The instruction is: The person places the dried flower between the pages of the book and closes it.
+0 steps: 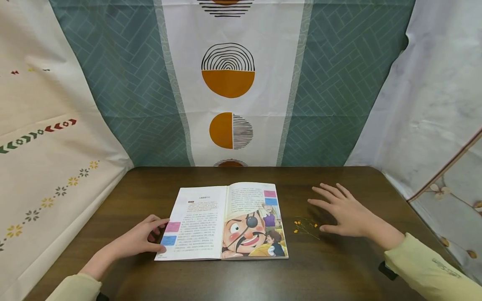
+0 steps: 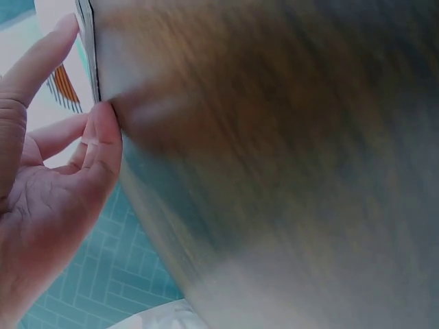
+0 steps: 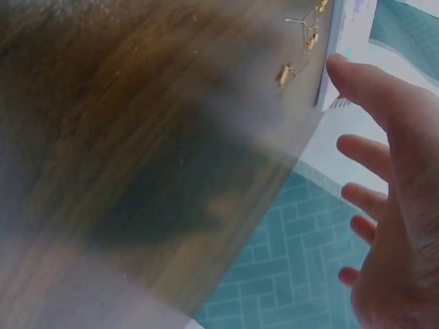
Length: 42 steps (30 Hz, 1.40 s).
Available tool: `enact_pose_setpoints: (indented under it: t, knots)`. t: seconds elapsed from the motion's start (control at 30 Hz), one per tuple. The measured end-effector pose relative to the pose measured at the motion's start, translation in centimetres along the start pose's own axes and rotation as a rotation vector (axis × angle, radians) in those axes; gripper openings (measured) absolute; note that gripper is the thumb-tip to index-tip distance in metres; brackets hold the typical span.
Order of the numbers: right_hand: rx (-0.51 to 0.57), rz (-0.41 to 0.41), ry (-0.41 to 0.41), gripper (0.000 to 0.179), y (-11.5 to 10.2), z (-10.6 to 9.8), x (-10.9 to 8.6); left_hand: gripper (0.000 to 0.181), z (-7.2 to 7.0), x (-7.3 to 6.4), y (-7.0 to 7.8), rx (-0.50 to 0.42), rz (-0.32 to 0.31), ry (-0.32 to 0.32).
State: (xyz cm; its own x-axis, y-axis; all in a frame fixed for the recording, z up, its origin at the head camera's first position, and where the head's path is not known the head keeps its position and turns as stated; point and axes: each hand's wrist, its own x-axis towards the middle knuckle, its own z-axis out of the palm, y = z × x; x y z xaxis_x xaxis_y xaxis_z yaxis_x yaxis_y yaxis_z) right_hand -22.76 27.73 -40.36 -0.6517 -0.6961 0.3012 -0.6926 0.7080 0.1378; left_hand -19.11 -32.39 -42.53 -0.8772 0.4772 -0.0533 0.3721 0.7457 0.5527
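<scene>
An open book [image 1: 199, 221] lies on the brown table, text on its left page and a cartoon pirate with an eye patch on its right page. At its left edge rests my left hand [image 1: 137, 236], the thumb on the lower corner and the index finger by the pink tab. The left wrist view shows this hand [image 2: 62, 178] against the book's edge [image 2: 89, 55]. A small sprig of yellow flowers [image 1: 297, 223] lies right of the book. My right hand [image 1: 348, 215], fingers spread and holding nothing, is just right of the sprig, also seen as yellow flowers [image 3: 312, 41] in the right wrist view.
The dark wooden table [image 1: 241, 280] ends at the back against a green and white patterned cloth [image 1: 331, 83]. Pale cloths hang at the left [image 1: 45, 125] and right [image 1: 433, 104] sides.
</scene>
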Motion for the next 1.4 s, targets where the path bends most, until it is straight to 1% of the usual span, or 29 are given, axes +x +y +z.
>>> enact_pose_setpoints:
  t: [0.17,0.4,0.57,0.67,0.73,0.9,0.97,1.03,1.23,1.4]
  knots:
    - [0.020,-0.038,-0.025,0.070,-0.1,0.6,0.4,0.084,0.1,0.2,0.2,-0.101,-0.032,-0.027]
    - [0.074,-0.050,-0.115,0.054,-0.3,1.5,0.7,0.086,0.3,0.5,0.1,-0.186,-0.069,-0.056]
    - [0.119,-0.048,-0.159,0.049,-0.3,1.8,0.8,0.086,0.3,0.4,0.0,-0.224,-0.053,-0.064]
    - [0.143,-0.054,-0.188,0.045,-0.2,1.9,0.8,0.086,0.3,0.2,0.0,-0.237,-0.043,-0.062]
    - [0.154,-0.066,-0.184,0.042,-0.2,2.1,0.9,0.085,0.3,0.1,0.0,-0.242,-0.044,-0.053]
    - [0.162,-0.110,-0.110,0.040,0.1,2.5,1.2,0.084,0.2,0.0,0.0,-0.238,-0.045,-0.038]
    - [0.169,-0.117,-0.096,0.039,0.3,2.8,1.3,0.084,0.3,0.0,0.1,-0.239,-0.044,-0.038]
    - [0.178,-0.112,-0.100,0.038,0.5,3.0,1.4,0.085,0.3,0.0,0.0,-0.243,-0.047,-0.039]
    - [0.210,-0.059,-0.151,0.037,1.3,3.4,2.1,0.084,0.4,-0.1,-0.2,-0.241,-0.059,-0.040]
    - [0.230,-0.021,-0.188,0.038,1.9,3.5,2.7,0.084,0.4,-0.1,-0.2,-0.240,-0.051,-0.039]
